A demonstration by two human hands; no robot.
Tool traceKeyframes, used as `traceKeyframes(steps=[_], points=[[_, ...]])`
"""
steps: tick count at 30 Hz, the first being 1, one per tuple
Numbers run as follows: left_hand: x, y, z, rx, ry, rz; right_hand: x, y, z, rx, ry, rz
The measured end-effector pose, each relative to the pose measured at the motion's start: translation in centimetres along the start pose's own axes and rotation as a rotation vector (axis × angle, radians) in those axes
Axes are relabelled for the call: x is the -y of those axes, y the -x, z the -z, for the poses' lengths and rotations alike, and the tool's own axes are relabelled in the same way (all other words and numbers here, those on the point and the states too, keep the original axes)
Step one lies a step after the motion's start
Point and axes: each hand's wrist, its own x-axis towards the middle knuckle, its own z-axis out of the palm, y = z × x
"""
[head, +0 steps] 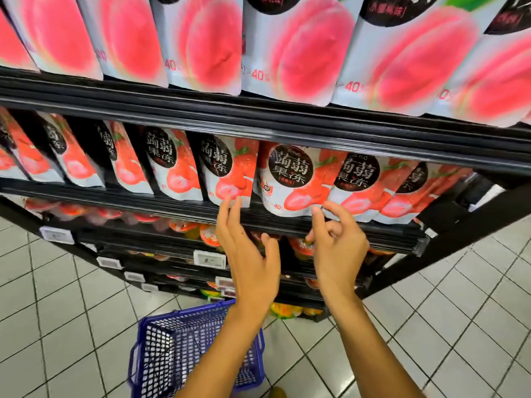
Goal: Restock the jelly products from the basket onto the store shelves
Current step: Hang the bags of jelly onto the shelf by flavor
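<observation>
Two bare hands are reaching up to the middle shelf (129,203) of one black shelving unit. The strawberry jelly pouches (172,165) are standing along this shelf in one row. At least eight fronts are showing, and those at the right end are leaning and overlapping. The left hand (249,258) is holding its fingers straight and slightly apart. Two fingertips (228,201) are touching the bottom edge of one pouch (230,170), and the thumb is standing off to the side, gripping nothing. The right hand (339,254) is keeping its fingers loosely curled and spread, with nothing lying in it. Its thumb tip is sitting at the bottom edge of the adjacent pouch (293,179); actual contact cannot be confirmed. On the shelf above, at least seven peach jelly pouches (301,53) are standing in one row, blurred. On the lower shelves, jelly cups (209,236) are sitting behind white price tags (209,258); both are too blurred for a reliable count. One blue basket (149,340) is sitting on the tiled floor (71,311), below the left forearm and just in front of the lowest shelf.
</observation>
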Motion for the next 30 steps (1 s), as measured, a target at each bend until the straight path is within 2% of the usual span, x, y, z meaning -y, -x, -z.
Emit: traceKeyframes(steps=[5, 10, 13, 16, 18, 23, 30], points=[[1.1, -1.0, 0.7, 0.068, -0.05, 0.008, 0.3, 0.1, -0.2, -0.057, -0.023, -0.073], [0.6, -0.7, 0.7, 0.096, 0.001, 0.021, 1.1, 0.5, 0.3, -0.147, -0.053, -0.147], [0.8, -1.0, 1.4, 0.051, 0.033, 0.046, 2.3, 2.0, -1.1, -0.193, -0.065, -0.042], [1.3, -2.1, 2.6, 0.007, 0.067, 0.062, 3.7, 3.1, -4.4, -0.019, 0.075, 0.076], [1.9, -2.8, 3.4, -0.002, 0.065, 0.063, 4.2, 3.0, -6.8, 0.088, 0.096, 0.048], [3.2, -3.5, 4.7, 0.143, 0.072, 0.074, 4.5, 2.7, -9.5, 0.07, -0.012, -0.017], [2.9, -2.8, 5.1, 0.349, 0.098, -0.019, 4.2, 2.8, -7.4, -0.068, -0.117, -0.157]])
